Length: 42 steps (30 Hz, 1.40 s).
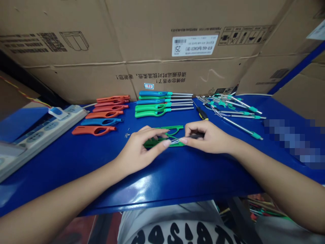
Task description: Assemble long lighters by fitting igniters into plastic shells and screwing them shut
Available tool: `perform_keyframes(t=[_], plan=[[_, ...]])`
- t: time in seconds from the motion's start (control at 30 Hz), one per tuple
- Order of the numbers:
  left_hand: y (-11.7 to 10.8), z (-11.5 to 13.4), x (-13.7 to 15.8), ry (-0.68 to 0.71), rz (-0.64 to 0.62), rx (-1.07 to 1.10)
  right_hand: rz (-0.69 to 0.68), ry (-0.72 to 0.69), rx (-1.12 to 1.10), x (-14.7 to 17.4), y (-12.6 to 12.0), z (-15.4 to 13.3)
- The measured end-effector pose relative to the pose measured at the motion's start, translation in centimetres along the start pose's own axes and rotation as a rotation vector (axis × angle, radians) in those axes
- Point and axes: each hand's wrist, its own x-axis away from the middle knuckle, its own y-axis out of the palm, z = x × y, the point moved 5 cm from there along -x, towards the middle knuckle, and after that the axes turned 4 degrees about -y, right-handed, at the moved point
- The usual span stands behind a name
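Right hand (208,137) round dark tool (198,136), left hand's (140,147) grip unclear, room to tabletop edge (162,201)

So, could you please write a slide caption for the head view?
Both hands at work over green plastic parts on a blue table, long-nosed lighters lined up beyond.

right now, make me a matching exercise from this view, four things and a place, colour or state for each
Things
1. green handle pieces
2. power strip
3. teal-tipped metal tubes
4. screwdriver lying flat

Descriptions
A. left side of the picture
B. loose bunch on the right
C. black and yellow
D. partly hidden by the left hand

Pairs: 1-D, 2-A, 3-B, 4-C
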Motion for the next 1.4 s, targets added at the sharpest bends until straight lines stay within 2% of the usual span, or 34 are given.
perform_keyframes(t=[0.1, 0.23, 0.43, 0.67, 0.93, 1.07, 1.13, 1.27, 1.4], plan=[[0.1, -1.1, -0.5, -0.178, -0.077, 0.131, 0.026, -0.004, 0.007, -0.1, -0.7, 0.1], [0.5, -1.6, -0.9, -0.262, -0.175, 0.279, 0.025, 0.005, 0.029, -0.1, -1.0, 0.4], [0.3, -2.2, -1.0, -0.362, -0.133, 0.434, 0.030, -0.003, 0.060, 0.1, -1.4, 0.4], [0.3, -2.1, -0.9, -0.491, -0.121, 0.521, -0.006, 0.032, 0.086, 0.0, -1.5, 0.5], [0.6, -2.8, -0.6, -0.510, -0.152, 0.602, -0.005, 0.016, 0.114, 0.0, -1.3, 0.7], [0.7, -3.5, -0.4, -0.451, -0.140, 0.551, -0.017, -0.003, 0.171, 0.1, -1.4, 0.5], [0.3, -3.5, -0.4, -0.351, -0.099, 0.386, -0.023, -0.007, 0.196, 0.2, -1.5, 0.5], [-0.3, -2.3, -0.6, -0.056, -0.053, -0.020, -0.062, -0.007, 0.263, 0.2, -1.4, 0.6], [0.0, -1.8, -0.7, 0.061, -0.087, -0.136, -0.115, -0.023, 0.325, 0.3, -1.3, 0.8]])
